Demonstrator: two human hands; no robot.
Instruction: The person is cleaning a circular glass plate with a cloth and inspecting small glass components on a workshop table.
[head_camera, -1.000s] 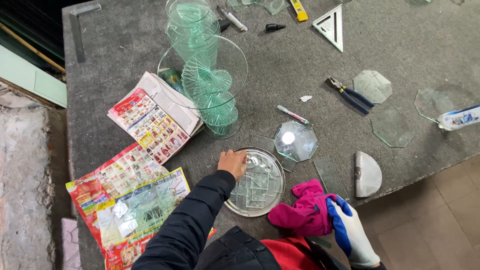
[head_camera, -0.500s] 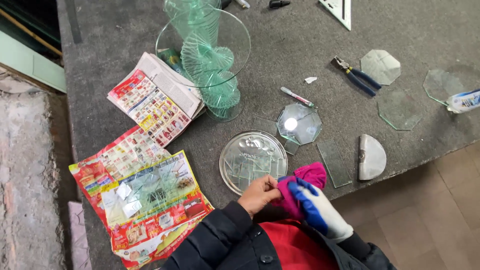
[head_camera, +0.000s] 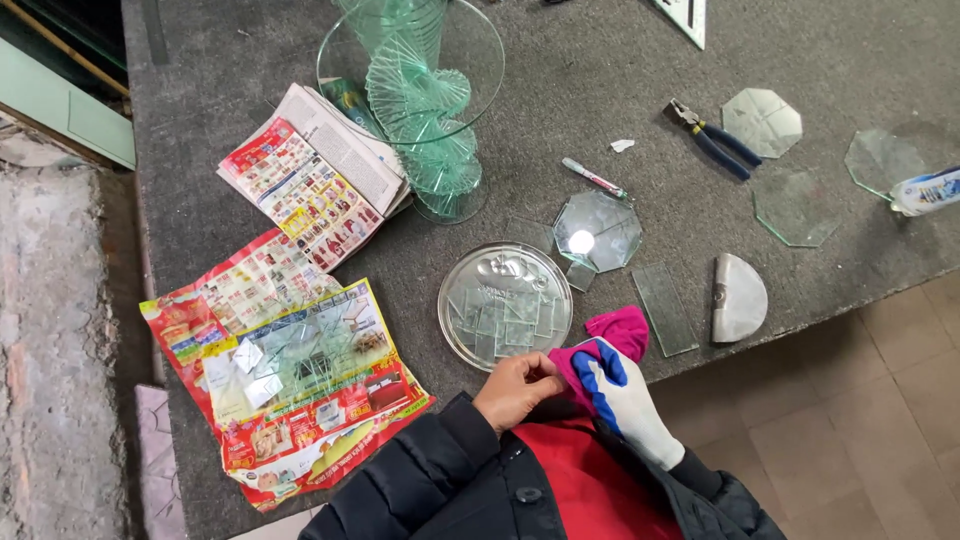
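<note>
Grey felt-covered bench (head_camera: 620, 60), tiled floor at its right edge. I note my left hand (head_camera: 517, 390), bare, fingers pinched narrow on the pink cloth (head_camera: 610, 335) at the near bench edge. My right hand (head_camera: 620, 395), in a white-and-blue glove, is closed around the same cloth from the other side. Cloth's long axis runs from my chest up-right toward the glass strip (head_camera: 665, 308), its free tip pointing that way. Compared with a second ago, the left hand has left the round tin lid (head_camera: 505, 305) and joined the right at the cloth. That lid, just beyond the hands, holds small square glass pieces. Farther out: an octagon glass (head_camera: 597, 230), pliers (head_camera: 712, 140), flyers (head_camera: 290, 385) bearing glass shards, and a spiral glass stack (head_camera: 425, 110).
</note>
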